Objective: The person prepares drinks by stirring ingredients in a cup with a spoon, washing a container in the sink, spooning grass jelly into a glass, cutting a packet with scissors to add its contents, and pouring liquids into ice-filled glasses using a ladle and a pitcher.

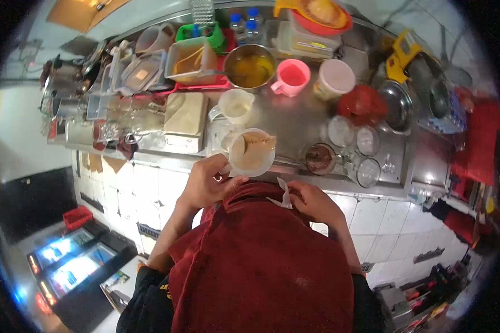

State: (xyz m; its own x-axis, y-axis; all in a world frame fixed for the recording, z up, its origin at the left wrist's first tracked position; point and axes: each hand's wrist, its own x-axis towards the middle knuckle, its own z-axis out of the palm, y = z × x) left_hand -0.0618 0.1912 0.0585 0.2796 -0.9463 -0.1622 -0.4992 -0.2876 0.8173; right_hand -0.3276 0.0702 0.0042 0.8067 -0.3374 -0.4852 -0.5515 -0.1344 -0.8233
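My left hand [205, 182] is closed round the handle of a clear plastic measuring jug [264, 166], which holds something tan, whether powder or liquid I cannot tell. My right hand [319, 205] pinches a small white packet or piece of paper [285, 195], low in front of the dark red apron [266, 261]. Just behind the held jug stands a second plastic jug [236, 106] with pale contents. A glass mug of brown contents [319, 159] is on the counter to the right, beside several upturned glasses [368, 172].
At the back are a metal bowl of yellow liquid [249, 66], a pink jug [292, 76] and a white tub [336, 76]. A kitchen scale [184, 119] sits left of the jugs. Further right are a red lidded container [363, 106] and metal bowls [397, 105].
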